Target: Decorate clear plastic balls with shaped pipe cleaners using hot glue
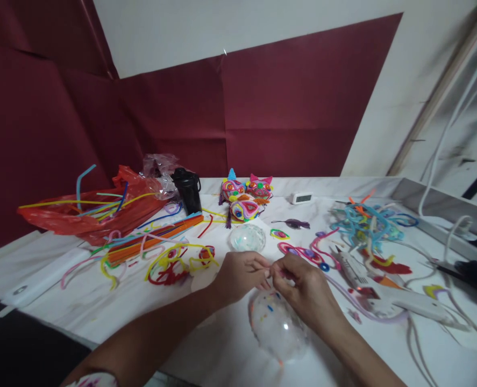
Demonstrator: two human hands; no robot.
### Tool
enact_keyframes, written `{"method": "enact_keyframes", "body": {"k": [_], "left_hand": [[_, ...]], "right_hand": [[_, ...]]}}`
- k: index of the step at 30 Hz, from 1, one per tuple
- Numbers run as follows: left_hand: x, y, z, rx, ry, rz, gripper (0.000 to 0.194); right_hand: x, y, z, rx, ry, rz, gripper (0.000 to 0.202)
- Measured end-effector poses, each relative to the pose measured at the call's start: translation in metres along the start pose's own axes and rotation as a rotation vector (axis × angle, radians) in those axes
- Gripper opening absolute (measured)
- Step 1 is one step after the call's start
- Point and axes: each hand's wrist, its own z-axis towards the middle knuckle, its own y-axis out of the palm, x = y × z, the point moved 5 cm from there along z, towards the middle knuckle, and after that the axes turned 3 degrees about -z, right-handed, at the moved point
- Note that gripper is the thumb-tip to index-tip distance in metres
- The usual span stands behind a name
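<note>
My left hand (242, 275) and my right hand (305, 287) meet at the fingertips over the middle of the table. Thumb and fingers are pinched on both sides, and whatever lies between them is too small to make out. Just below them rests a clear plastic dome (278, 330) with bits of coloured fuzz stuck on it. Behind my left hand is a second clear dome (247, 237) with pale flecks. A small eye-shaped pipe-cleaner piece (279, 234) lies beyond my fingers, and pink and purple pipe-cleaner coils (303, 251) lie beyond my right hand.
Two hot glue guns (411, 303) with cords lie at right, near tangled blue pipe cleaners (367, 223). Decorated animal heads (246, 201), a tassel (292, 223) and a small digital clock (301, 198) stand behind. Left are a black bottle (187, 191), red bag (80, 215) and orange pipe cleaners (149, 244).
</note>
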Motion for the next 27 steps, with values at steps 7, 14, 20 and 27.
{"method": "enact_keyframes", "body": {"k": [7, 14, 20, 27], "left_hand": [[-0.005, 0.000, 0.001, 0.037, -0.020, -0.112, 0.019], [-0.004, 0.000, -0.001, 0.096, -0.070, -0.152, 0.023], [-0.006, 0.002, 0.001, 0.059, -0.149, -0.173, 0.019], [-0.006, 0.001, 0.001, 0.030, -0.116, -0.061, 0.013]], "right_hand": [[-0.006, 0.001, -0.004, 0.097, -0.098, -0.037, 0.021], [-0.013, 0.002, -0.009, 0.187, -0.230, -0.140, 0.020], [-0.017, 0.001, -0.010, 0.188, -0.321, -0.236, 0.020], [-0.024, -0.003, -0.011, 0.221, -0.360, -0.291, 0.018]]}}
